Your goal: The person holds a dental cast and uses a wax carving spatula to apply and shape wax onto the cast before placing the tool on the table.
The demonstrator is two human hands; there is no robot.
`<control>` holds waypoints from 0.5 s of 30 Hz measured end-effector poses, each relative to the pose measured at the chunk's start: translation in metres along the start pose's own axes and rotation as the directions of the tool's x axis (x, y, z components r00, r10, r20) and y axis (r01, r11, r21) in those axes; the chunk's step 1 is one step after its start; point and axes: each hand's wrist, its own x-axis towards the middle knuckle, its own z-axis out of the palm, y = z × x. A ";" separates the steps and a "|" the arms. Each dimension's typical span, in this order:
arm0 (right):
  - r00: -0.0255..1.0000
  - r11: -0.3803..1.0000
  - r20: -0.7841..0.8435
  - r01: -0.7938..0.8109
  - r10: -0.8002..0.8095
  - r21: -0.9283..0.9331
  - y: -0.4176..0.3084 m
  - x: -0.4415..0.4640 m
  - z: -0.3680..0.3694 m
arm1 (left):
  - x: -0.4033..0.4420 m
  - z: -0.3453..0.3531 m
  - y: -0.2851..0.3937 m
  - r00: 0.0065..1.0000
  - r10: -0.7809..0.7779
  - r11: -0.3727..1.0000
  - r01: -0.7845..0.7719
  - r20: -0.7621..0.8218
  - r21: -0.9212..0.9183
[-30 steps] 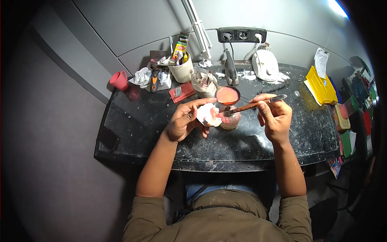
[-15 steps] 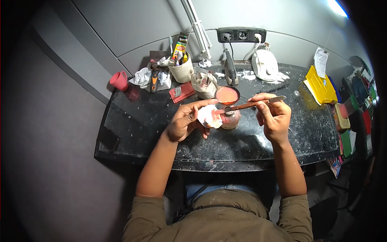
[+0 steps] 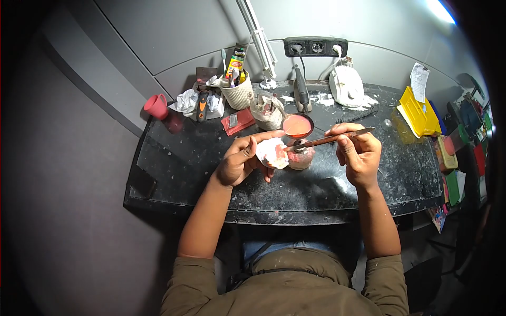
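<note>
The left hand (image 3: 236, 161) had the rough white plaster-like piece with a pink patch (image 3: 268, 150) in its fingers, held up over the bench, thumb raised along its near side. And the right hand (image 3: 361, 154), pinching the slim brown-handled tool with metal ends (image 3: 322, 140), had its tip right at the pink patch! Half a second earlier that tip sat a touch higher; now it was lower, and the white piece had slipped slightly leftward with it. The tool had rolled too: its outer end, broad a second before, showed thin. Just beyond, partly behind the tool, stood the squat pink-smeared container with a dark top (image 3: 300, 159), and next to it the round dark-rimmed pan of pink material (image 3: 312, 126), neither one budging. Farther out, all held steady: the cloudy clear jar (image 3: 265, 119), the flat red packet (image 3: 245, 125), the cream woven basket (image 3: 237, 96), the pink cup (image 3: 155, 106) at the left edge of the black speckled bench (image 3: 176, 171), and the white rounded machine (image 3: 347, 86) by the wall.
</note>
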 end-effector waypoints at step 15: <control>0.980 0.992 -0.190 -0.074 0.053 -0.104 0.001 0.007 -0.005 | 0.002 0.000 -0.001 1.000 0.011 0.999 -0.011 -0.013 0.048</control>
